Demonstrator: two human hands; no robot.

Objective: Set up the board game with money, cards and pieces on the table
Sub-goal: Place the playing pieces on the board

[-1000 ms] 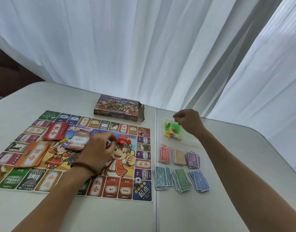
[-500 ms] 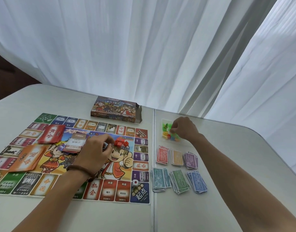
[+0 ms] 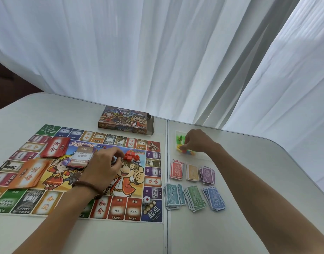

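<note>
The game board lies flat on the left half of the white table. The left hand is over the board's middle with its fingers curled and the tips drawn in toward the thumb. Something dark sits at the tips, too small to tell whether it is held. A small heap of red pieces lies on the board just right of those fingertips. A stack of property cards is just left of the hand, with a red deck and an orange deck farther left. A die rests on the board's near right corner. Right of the board, the right hand curls down onto a clear bag of coloured pieces, fingertips pinching its near end. Six money piles lie in two rows nearer than the bag. The game box sits beyond the board's far edge.
</note>
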